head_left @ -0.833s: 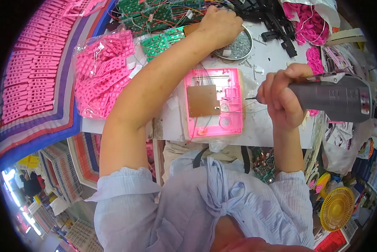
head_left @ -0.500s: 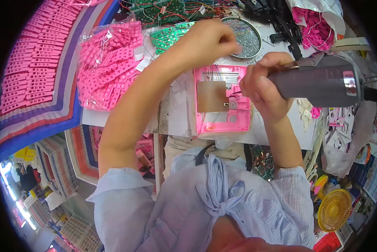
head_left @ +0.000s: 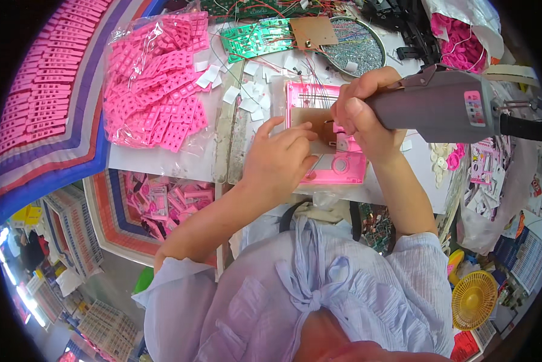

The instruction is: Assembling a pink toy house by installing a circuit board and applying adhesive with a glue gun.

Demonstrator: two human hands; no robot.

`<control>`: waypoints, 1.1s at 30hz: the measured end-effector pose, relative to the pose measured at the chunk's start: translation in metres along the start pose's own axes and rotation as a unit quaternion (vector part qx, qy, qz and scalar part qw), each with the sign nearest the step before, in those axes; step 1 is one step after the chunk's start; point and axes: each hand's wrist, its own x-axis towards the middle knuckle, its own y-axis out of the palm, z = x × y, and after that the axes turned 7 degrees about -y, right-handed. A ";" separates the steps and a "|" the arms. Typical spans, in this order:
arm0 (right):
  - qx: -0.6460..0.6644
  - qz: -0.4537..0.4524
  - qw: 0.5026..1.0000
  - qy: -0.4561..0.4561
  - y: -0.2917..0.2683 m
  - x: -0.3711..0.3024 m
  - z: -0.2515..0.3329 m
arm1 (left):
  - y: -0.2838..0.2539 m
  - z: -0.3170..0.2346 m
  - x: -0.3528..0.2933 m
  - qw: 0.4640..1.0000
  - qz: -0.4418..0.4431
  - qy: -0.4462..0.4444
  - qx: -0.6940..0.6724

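Observation:
My right hand (head_left: 367,111) is wrapped round the dark grey body of a power screwdriver (head_left: 431,105), its front end over a pink plastic casing (head_left: 337,176). The fingers hide the tool's tip. Inside the casing sits a brown circuit board (head_left: 304,116), with thin wires running up from it. My left hand (head_left: 280,154) is at the casing's left side, fingers apart and reaching over the board's lower left part. Nothing shows in that hand. Beyond the casing stands a round tin (head_left: 384,57) of small silvery screws (head_left: 349,45).
A clear bag of pink key parts (head_left: 156,90) lies left, near loose white squares (head_left: 253,96). A green circuit board (head_left: 256,39) and a tan board (head_left: 313,31) lie beyond. Black parts (head_left: 403,30) lie far right. A box of pink pieces (head_left: 168,202) is lower left.
My left hand has come back from over the screw tin to the casing's left side, its fingers now spread. The screwdriver and my right hand have shifted slightly left.

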 end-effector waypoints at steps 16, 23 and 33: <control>-0.012 0.014 0.998 0.060 0.008 0.002 0.009 | 0.006 0.002 -0.008 0.999 -0.021 -0.024 -0.006; -0.068 0.022 0.997 0.012 0.004 -0.002 -0.001 | 0.006 0.002 -0.008 0.999 -0.026 -0.023 -0.018; -0.092 0.010 0.995 0.033 0.015 0.006 0.013 | 0.010 0.003 -0.006 0.997 -0.070 -0.012 -0.032</control>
